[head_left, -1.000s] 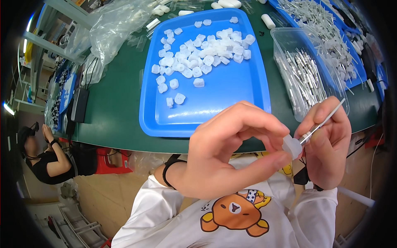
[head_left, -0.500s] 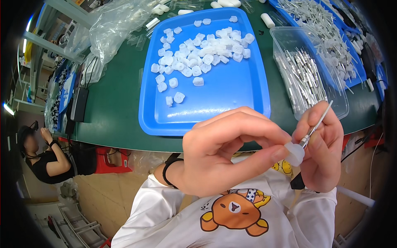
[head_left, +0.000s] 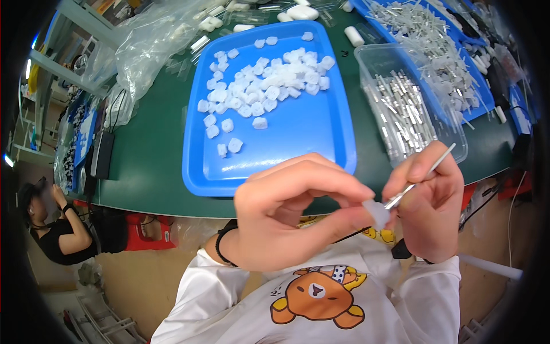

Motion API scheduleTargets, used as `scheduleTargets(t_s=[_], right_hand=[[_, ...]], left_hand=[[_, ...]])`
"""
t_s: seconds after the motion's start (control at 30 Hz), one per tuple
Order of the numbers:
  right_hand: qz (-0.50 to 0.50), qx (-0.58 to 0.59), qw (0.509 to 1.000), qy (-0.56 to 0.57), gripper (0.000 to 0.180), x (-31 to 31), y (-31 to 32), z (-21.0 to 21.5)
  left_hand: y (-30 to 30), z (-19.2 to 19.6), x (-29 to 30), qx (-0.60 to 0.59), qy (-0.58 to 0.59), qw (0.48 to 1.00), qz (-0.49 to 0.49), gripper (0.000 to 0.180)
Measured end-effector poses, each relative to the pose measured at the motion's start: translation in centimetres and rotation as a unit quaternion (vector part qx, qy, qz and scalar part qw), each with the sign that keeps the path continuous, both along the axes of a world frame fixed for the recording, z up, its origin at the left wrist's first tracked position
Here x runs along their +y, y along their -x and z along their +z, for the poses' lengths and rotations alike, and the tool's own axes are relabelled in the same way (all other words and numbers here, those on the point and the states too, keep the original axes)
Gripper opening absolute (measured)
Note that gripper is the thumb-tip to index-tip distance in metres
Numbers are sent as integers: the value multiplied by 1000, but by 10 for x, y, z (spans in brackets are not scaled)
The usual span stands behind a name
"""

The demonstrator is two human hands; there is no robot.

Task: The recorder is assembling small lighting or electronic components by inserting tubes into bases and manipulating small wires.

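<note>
My left hand (head_left: 292,215) pinches a small translucent white plastic cap (head_left: 378,212) between thumb and fingertips, held up close over my lap. My right hand (head_left: 427,209) grips a thin metal pin (head_left: 421,178) whose lower end meets the cap; its upper end points up and to the right. Beyond the hands, a blue tray (head_left: 298,149) on the green table holds several more white caps (head_left: 266,92). A clear plastic bin (head_left: 401,109) to the tray's right is filled with several metal pins.
A second blue tray (head_left: 435,46) with more pins and clear parts lies at the back right. Crumpled clear plastic bags (head_left: 154,46) sit at the back left. The green table's edge (head_left: 149,203) runs below the tray. A person in black (head_left: 54,229) sits at the far left.
Both hands shifted slightly down and together. The pin's lower end has pushed further into the cap, and my right fingers have closed tighter around it.
</note>
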State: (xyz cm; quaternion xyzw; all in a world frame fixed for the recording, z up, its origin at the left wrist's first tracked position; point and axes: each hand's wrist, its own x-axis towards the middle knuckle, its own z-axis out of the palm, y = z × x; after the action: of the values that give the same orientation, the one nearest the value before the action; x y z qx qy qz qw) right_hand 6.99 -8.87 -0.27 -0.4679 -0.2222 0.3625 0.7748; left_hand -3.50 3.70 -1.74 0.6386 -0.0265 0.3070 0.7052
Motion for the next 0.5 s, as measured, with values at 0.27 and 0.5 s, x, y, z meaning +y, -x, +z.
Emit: scheduleTargets(t_s=[0.27, 0.5], right_hand=[[44, -73, 987, -139, 18, -4, -10, -9], [13, -223, 969, -105, 19, -9, -6, 8]], left_hand=[[-6, -1, -6, -5, -79, 994, 79, 22], [-1, 11, 0, -4, -233, 962, 143, 23]])
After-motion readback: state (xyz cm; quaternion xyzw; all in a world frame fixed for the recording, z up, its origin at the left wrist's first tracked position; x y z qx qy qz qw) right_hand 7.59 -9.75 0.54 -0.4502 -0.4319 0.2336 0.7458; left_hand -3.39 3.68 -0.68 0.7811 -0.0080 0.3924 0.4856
